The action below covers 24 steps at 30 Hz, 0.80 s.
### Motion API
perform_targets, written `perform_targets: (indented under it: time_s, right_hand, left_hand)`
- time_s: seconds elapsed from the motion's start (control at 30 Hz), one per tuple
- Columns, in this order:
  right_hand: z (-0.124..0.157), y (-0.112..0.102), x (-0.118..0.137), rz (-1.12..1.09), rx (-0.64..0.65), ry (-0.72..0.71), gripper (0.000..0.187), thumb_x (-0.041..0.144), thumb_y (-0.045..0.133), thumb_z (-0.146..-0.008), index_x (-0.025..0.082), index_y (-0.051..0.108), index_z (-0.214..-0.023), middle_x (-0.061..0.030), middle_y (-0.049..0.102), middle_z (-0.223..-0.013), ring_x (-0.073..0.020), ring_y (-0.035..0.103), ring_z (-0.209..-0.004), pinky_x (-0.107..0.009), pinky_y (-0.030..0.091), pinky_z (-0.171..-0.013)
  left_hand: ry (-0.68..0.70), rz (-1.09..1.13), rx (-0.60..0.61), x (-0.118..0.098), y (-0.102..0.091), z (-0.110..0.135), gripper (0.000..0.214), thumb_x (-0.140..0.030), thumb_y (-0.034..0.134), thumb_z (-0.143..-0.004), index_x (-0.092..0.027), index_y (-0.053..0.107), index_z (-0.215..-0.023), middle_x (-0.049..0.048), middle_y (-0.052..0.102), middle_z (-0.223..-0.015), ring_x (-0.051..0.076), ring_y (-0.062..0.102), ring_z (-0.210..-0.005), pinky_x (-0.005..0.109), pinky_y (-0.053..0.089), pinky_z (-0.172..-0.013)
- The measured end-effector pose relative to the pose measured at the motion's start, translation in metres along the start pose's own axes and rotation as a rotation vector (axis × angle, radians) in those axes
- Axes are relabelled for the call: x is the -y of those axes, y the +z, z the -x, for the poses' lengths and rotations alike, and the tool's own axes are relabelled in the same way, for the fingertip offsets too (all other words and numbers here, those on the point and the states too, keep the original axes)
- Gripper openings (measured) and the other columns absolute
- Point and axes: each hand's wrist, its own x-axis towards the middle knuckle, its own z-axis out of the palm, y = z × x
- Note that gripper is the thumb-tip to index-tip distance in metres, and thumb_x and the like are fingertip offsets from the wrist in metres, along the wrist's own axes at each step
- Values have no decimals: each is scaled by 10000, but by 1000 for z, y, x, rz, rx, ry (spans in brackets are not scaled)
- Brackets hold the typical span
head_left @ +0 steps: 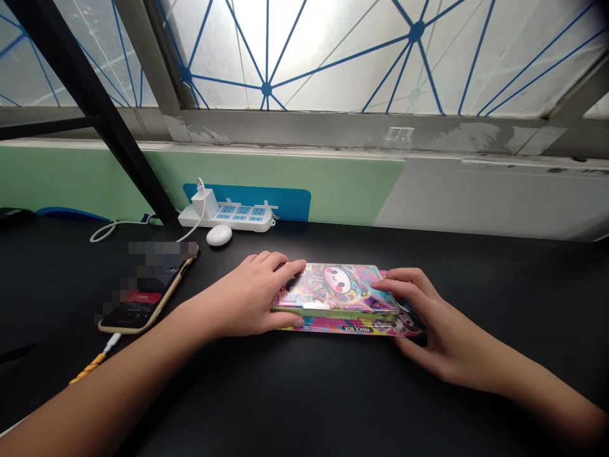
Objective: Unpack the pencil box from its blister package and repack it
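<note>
A colourful plastic pencil box (335, 293) with a cartoon character on its lid and "PENCIL BOX" printed along its front lies flat on the black desk (304, 397). The lid looks offset from the lower part, though I cannot tell whether it is open. My left hand (242, 296) grips the box's left end, with fingers on top and the thumb along the front edge. My right hand (421, 315) holds the right end, with fingers across the lid's corner and the thumb hidden behind the box.
A smartphone (145, 295) in a gold-edged case lies left of the box, partly blurred, with a yellow-striped cable at its lower end. Behind stand a white power strip (227, 216) with a plugged-in charger and a white oval case (219, 235). A black metal post (95, 108) crosses the upper left.
</note>
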Motion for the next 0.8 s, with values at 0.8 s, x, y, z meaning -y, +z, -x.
perform_targets:
  time_s: [0.8]
  right_hand:
    - [0,-1,-27,-123,-161,274,1032,607,781,-787,358,206,-1606,-133,352,-1581,-399,495,-1377,-538,501,-1100]
  left_hand:
    - [140,-311,-310,-19,17,0,804,-277,748,-845,-215,398,-1567,193,517,-1381,375,506,-1256,663,317,-1143]
